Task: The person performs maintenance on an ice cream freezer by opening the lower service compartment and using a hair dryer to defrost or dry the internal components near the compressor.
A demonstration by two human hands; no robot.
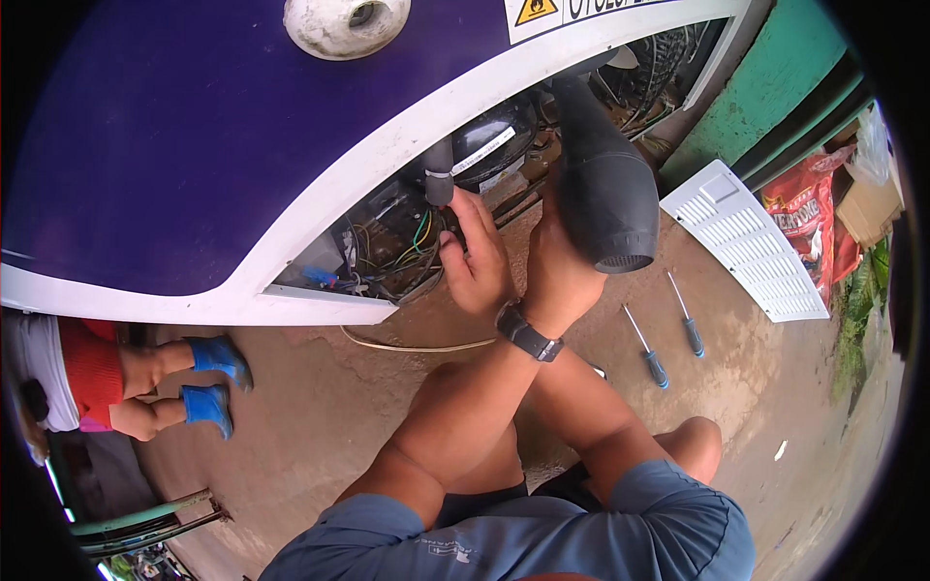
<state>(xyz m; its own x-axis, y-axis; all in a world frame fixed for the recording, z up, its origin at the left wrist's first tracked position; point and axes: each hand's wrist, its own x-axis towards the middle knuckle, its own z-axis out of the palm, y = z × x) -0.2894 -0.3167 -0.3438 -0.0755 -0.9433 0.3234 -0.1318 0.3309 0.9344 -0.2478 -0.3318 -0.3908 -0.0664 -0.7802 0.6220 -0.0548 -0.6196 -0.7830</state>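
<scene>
My forearms cross, the watch-wearing left one over the right. My left hand (564, 276) is closed beside a black hair dryer (610, 174), gripping its handle, which is mostly hidden. The dryer's narrow end points into the open compartment of a large dark-blue and white appliance (194, 145). My right hand (478, 257) has thumb and forefinger apart; the forefinger touches the lower end of a black tube (439, 174) with a light band round it. Behind the tube sits a black compressor (496, 145), with coloured wires (417, 237) below it.
Two blue-handled screwdrivers (656, 368) lie on the concrete floor to the right, near a white slotted cover (746, 237). Bags and cardboard (867, 208) are piled at far right. Another person's blue boots (218, 363) stand at left. A pale cord (417, 346) runs along the floor.
</scene>
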